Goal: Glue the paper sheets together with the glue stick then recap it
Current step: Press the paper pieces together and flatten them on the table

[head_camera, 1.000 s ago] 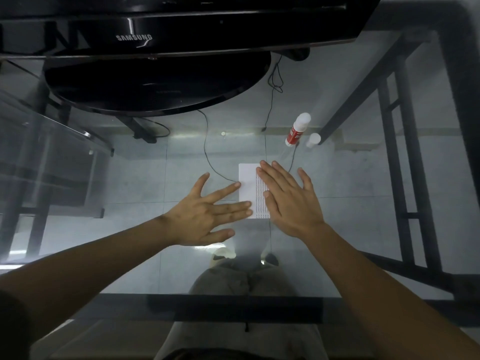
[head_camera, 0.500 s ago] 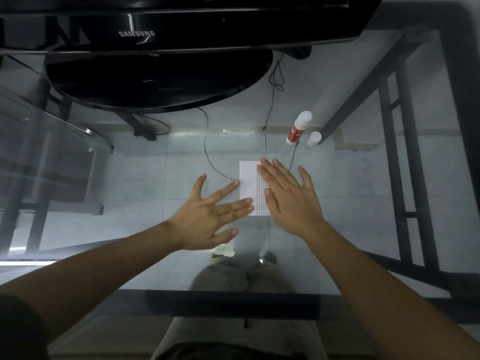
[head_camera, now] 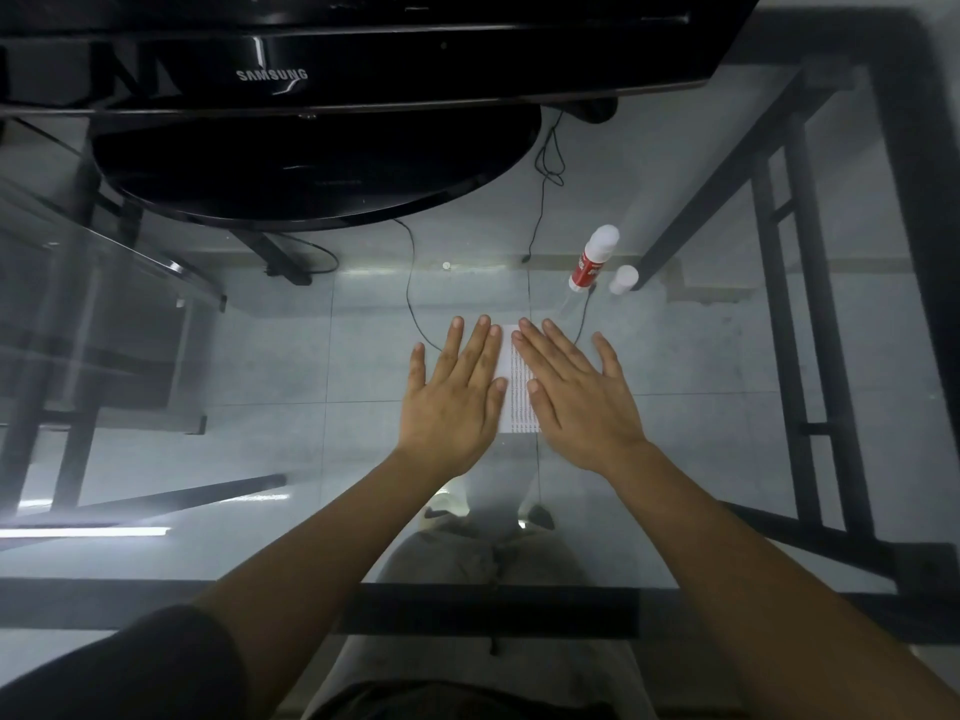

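Now pressing | my left hand [head_camera: 451, 402] and right hand [head_camera: 576, 402] both flat, fingers spread, holding nothing, palms down on the printed paper sheets [head_camera: 519, 387] on the glass worktop [head_camera: 727, 407] | glue stick [head_camera: 592, 258] upright beyond my right hand, uncapped, its white cap [head_camera: 623, 279] just beside it | next, I judge: lift right hand, reach for cap, seat it squarely.

Dim, hazy (glass glare), edge-warped

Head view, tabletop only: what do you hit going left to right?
left hand → paper sheets → right hand → glue stick → cap, standing apart just right of the stick's base.
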Motion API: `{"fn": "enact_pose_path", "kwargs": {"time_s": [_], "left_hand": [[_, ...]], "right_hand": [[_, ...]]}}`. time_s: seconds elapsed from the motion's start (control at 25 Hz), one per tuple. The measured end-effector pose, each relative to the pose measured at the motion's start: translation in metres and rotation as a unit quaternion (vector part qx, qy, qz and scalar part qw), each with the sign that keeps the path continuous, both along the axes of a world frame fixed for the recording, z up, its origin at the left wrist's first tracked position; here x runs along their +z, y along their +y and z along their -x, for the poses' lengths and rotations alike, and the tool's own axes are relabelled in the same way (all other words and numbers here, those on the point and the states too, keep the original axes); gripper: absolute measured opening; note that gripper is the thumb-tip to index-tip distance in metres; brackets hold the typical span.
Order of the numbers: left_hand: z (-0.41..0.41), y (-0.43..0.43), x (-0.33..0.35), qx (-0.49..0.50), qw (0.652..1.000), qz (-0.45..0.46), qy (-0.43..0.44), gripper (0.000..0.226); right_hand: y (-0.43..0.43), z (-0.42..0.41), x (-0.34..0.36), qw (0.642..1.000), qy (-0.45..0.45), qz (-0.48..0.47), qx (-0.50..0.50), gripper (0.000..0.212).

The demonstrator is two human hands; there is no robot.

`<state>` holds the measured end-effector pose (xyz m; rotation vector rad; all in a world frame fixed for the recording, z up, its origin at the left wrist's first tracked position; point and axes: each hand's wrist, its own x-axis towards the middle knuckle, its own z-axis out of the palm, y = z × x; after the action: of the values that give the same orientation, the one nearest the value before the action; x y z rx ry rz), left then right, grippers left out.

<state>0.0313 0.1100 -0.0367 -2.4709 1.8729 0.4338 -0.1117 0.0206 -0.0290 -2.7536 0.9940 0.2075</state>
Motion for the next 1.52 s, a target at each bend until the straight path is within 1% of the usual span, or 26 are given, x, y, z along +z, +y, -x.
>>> {"fn": "enact_pose_path", "kwargs": {"time_s": [0.16,0.32,0.48,0.56,0.72,0.92,1.08,1.2,1.32,1.4,1.52], "left_hand": [[0.001,0.002,-0.003,0.010,1.000,0.013,0.008,0.055],[0.000,0.003,-0.003,0.011,1.000,0.015,0.009,0.055],[0.001,0.002,-0.001,0.009,1.000,0.018,0.014,0.055],[0.001,0.003,0.000,0.009,1.000,0.020,0.013,0.055],[0.002,0.002,0.001,0.007,1.000,0.016,0.004,0.055],[0.001,0.002,0.000,0.012,1.000,0.022,0.012,0.055],[0.002,0.002,-0.001,0.011,1.000,0.020,0.008,0.056],[0.002,0.002,0.000,0.011,1.000,0.023,0.007,0.056],[0.001,0.003,0.000,0.011,1.000,0.027,0.010,0.056],[0.001,0.002,-0.001,0.010,1.000,0.022,0.011,0.056],[0.001,0.002,-0.002,0.009,1.000,0.027,0.008,0.056]], "right_hand": [[0.001,0.000,0.002,1.000,0.020,0.001,-0.005,0.055],[0.002,-0.002,0.006,0.999,0.025,-0.027,-0.020,0.056],[0.015,-0.001,0.015,0.993,0.010,-0.029,-0.110,0.058],[0.032,-0.005,0.019,0.991,0.002,-0.047,-0.126,0.056],[0.052,-0.011,0.016,0.995,0.028,-0.056,-0.083,0.056],[0.047,0.005,0.016,0.997,0.058,-0.009,-0.056,0.055],[0.046,0.016,0.018,0.995,0.056,-0.015,-0.085,0.057],[0.056,0.003,0.017,0.998,0.040,-0.009,-0.052,0.056],[0.061,0.015,0.014,0.997,0.076,0.000,-0.016,0.057],[0.063,0.037,0.017,0.996,0.082,0.023,-0.014,0.056],[0.069,0.047,0.027,0.998,0.063,0.008,-0.028,0.055]]}}
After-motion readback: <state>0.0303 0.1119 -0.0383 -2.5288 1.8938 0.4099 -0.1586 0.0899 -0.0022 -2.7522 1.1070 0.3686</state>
